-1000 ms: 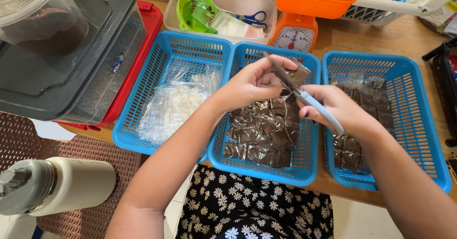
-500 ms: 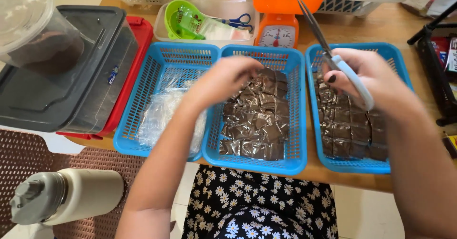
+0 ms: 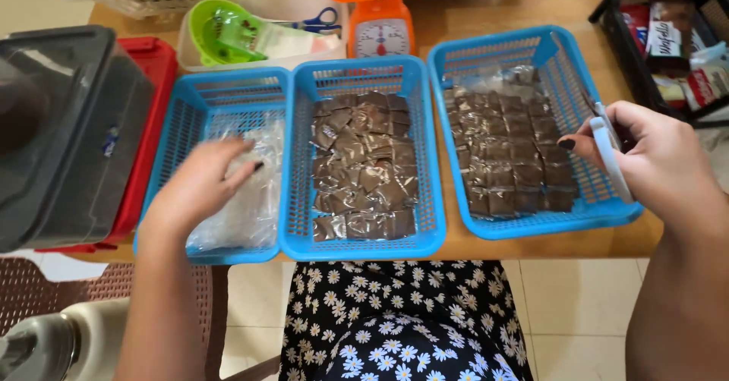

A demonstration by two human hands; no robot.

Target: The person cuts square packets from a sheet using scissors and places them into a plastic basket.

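My left hand (image 3: 199, 189) rests with spread fingers on a heap of clear plastic bags (image 3: 244, 214) in the left blue basket (image 3: 222, 80). My right hand (image 3: 647, 159) grips pale-handled scissors (image 3: 609, 147) over the right rim of the right blue basket (image 3: 486, 41), blades hidden behind the fingers. That basket holds neat rows of brown sealed packets (image 3: 507, 147). The middle blue basket (image 3: 357, 65) holds a loose pile of similar brown packets (image 3: 364, 170), with neither hand on it.
A grey lidded bin (image 3: 64, 123) on a red-lidded box (image 3: 154, 70) stands at the left. Behind the baskets are a white tub with a green funnel (image 3: 220, 30) and blue scissors (image 3: 317, 23), and an orange scale (image 3: 380, 33). A black rack (image 3: 668, 43) stands at the right, a flask (image 3: 57, 344) bottom left.
My left hand has left the middle basket and moved left onto the plastic bags. My right hand has lowered the scissors and moved to the right basket's right edge. The view has shifted.
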